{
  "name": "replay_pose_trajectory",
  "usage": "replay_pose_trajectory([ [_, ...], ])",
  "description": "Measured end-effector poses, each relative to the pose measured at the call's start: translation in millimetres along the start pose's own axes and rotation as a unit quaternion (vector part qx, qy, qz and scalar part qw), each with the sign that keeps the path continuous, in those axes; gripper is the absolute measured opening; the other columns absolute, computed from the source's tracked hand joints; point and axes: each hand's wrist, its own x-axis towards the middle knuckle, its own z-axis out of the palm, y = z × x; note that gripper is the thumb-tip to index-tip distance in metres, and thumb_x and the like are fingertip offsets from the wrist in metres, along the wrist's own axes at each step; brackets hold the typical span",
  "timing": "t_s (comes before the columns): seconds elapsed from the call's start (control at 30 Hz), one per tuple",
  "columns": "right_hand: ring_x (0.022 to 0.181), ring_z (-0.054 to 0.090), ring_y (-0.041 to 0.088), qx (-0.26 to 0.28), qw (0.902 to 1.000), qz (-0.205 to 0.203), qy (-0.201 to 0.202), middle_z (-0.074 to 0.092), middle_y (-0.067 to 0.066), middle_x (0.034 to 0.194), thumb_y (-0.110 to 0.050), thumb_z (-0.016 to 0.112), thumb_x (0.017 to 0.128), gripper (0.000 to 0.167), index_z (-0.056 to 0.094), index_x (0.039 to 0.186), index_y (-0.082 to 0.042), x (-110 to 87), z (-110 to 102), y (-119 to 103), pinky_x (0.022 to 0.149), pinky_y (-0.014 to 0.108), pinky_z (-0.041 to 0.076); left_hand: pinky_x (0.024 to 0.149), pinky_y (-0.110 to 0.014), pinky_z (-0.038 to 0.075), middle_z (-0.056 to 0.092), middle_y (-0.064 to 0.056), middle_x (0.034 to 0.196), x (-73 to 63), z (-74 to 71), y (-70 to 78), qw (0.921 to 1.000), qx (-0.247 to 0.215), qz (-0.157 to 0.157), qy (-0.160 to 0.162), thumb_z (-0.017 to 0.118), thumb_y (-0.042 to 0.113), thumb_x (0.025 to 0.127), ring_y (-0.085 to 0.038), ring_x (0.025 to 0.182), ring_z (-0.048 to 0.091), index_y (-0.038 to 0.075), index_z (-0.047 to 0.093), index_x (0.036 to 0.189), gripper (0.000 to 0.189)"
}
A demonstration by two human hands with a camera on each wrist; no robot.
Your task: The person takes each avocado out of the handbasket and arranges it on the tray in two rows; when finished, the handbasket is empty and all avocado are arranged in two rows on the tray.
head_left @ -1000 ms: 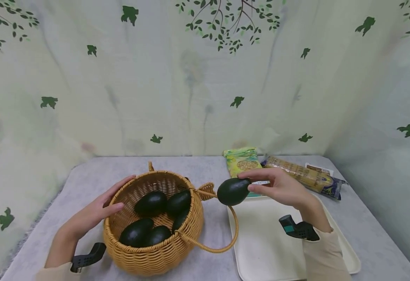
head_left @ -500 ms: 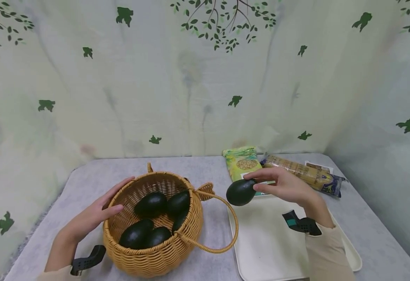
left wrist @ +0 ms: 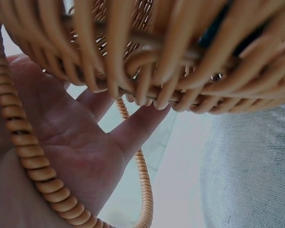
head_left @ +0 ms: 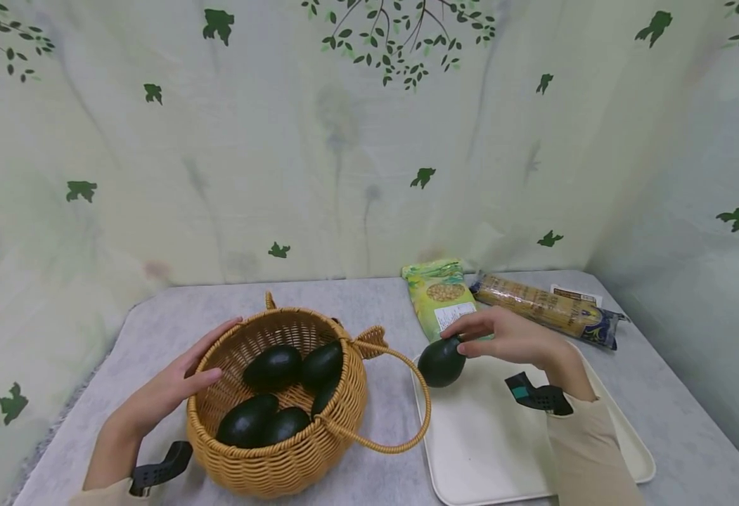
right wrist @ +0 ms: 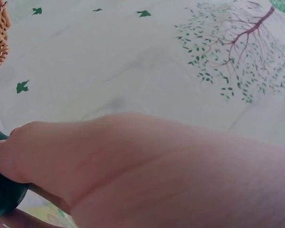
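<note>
A dark green avocado (head_left: 441,364) is pinched between the thumb and fingers of my right hand (head_left: 524,342), just above the near-left back corner of a white tray (head_left: 489,439). In the right wrist view only part of this avocado (right wrist: 4,192) shows at the left edge. My left hand (head_left: 160,397) rests at the left rim of a round wicker basket (head_left: 268,474), its thumb over the rim. The left wrist view shows the palm (left wrist: 71,137) spread and extended fingers touching the weave. Several avocados (head_left: 273,367) lie inside the basket.
A looped wicker handle (head_left: 401,446) sticks out from the basket's right side, reaching the tray's left edge. Behind the tray lie a green-yellow packet (head_left: 439,299) and a long pack of pasta (head_left: 546,306). A printed fabric backdrop (head_left: 363,140) stands behind the table.
My right hand has carried the avocado rightward from beside the basket and slightly down, over the tray's back-left corner. The avocado has tilted more upright. My left hand and the basket have hardly moved.
</note>
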Motion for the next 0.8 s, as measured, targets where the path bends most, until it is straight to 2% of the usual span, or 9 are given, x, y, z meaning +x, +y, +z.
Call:
replay_pose_trajectory([
  [0.27,0.119,0.063,0.028,-0.008,0.9995,-0.002,-0.031,0.068,0.009,0.132,-0.024,0.067,0.098,0.035,0.071,0.131,-0.013,4.4,1,16,0.091,0.039,0.053,0.092,-0.025,0.049,0.025,0.014,0.167,1.5,0.1,-0.2,1.0000,0.006,0.002,0.002,0.046,0.016,0.107,0.015,0.133,0.037,0.038,0.017,0.165,0.069],
  [0.5,0.113,0.064,0.021,0.024,0.9979,0.012,-0.059,0.067,0.011,0.133,-0.022,0.064,0.099,0.037,0.069,0.133,-0.008,7.1,3,21,0.089,0.035,0.054,0.092,-0.026,0.049,0.024,0.015,0.167,2.3,-0.7,0.7,1.0000,0.010,0.002,0.000,0.045,0.016,0.107,0.015,0.133,0.036,0.038,0.017,0.165,0.069],
  [0.8,0.123,0.063,0.030,0.024,0.9987,0.001,-0.044,0.059,0.020,0.143,-0.022,0.060,0.104,0.043,0.059,0.142,-0.002,14.9,11,20,0.095,0.038,0.054,0.094,-0.026,0.049,0.027,0.015,0.166,1.6,-1.0,-2.0,0.9999,0.004,0.013,-0.006,0.044,0.014,0.107,0.013,0.135,0.037,0.036,0.017,0.166,0.068],
])
